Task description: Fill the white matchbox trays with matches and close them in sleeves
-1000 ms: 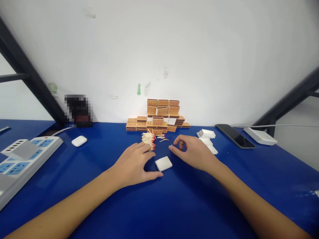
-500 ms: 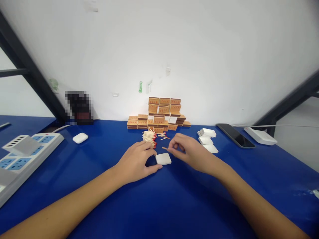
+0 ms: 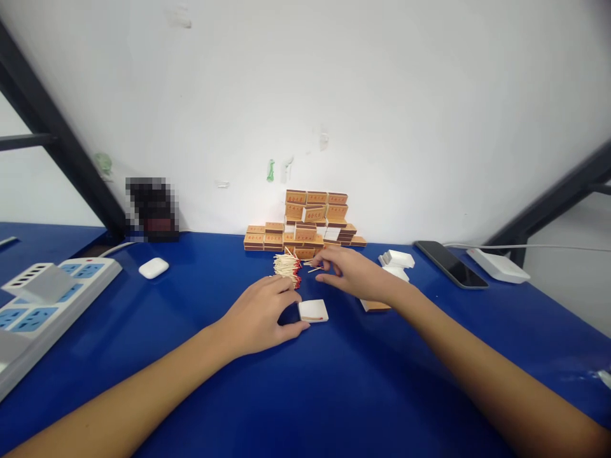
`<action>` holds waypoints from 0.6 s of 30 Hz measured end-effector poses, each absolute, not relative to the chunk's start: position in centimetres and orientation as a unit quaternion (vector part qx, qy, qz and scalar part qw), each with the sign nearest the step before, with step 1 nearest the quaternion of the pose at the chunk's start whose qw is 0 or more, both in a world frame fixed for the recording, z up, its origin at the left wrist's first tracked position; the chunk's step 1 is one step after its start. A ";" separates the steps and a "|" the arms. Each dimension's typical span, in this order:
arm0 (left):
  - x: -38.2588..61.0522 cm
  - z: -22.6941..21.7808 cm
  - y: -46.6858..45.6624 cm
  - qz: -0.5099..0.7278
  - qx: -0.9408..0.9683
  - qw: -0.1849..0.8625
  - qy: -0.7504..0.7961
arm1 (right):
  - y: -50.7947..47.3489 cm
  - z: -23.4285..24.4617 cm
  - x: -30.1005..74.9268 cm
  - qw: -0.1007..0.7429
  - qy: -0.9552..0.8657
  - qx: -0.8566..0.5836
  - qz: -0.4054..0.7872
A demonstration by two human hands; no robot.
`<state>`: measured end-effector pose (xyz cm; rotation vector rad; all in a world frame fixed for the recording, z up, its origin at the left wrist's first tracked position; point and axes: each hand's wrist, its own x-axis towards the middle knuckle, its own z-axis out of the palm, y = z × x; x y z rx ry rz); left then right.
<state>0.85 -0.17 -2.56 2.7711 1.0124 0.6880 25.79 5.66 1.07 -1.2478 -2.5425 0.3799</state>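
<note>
My left hand (image 3: 267,312) rests on the table, thumb and forefinger against the left side of a small white matchbox tray (image 3: 313,310). One match (image 3: 312,318) lies along the near side of that tray. Just beyond the left fingertips is a pile of red-tipped matches (image 3: 287,267). My right hand (image 3: 346,270) reaches over a few loose matches (image 3: 314,270) to the right of the pile. Its thumb and forefinger are apart at these matches, with no match visibly gripped; the other fingers are curled.
Orange matchboxes (image 3: 317,219) are stacked against the wall. White trays (image 3: 398,259) lie to the right, and an orange matchbox part (image 3: 375,305) sits under my right wrist. A phone (image 3: 449,263), a white earphone case (image 3: 153,268) and a power strip (image 3: 62,305) surround the work area.
My right hand has moved away from the tray, up to the loose matches. The match it held now lies at the tray. My left hand has stayed at the tray.
</note>
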 end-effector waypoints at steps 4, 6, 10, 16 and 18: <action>0.8 -2.6 0.0 0.236 0.914 0.039 0.329 | 8.4 0.5 25.2 0.096 -0.883 -0.444 0.115; 0.8 -2.6 0.0 0.237 0.915 0.029 0.326 | 8.8 0.3 25.0 0.096 -0.881 -0.450 0.115; 0.7 -2.6 0.0 0.239 0.917 0.016 0.320 | 8.8 0.1 25.1 0.090 -0.874 -0.461 0.122; 0.6 -2.7 0.0 0.228 0.918 0.014 0.325 | 8.8 0.0 25.3 0.081 -0.869 -0.468 0.136; 0.6 -2.6 0.0 0.228 0.918 0.014 0.325 | 8.8 -0.1 25.4 0.076 -0.866 -0.474 0.141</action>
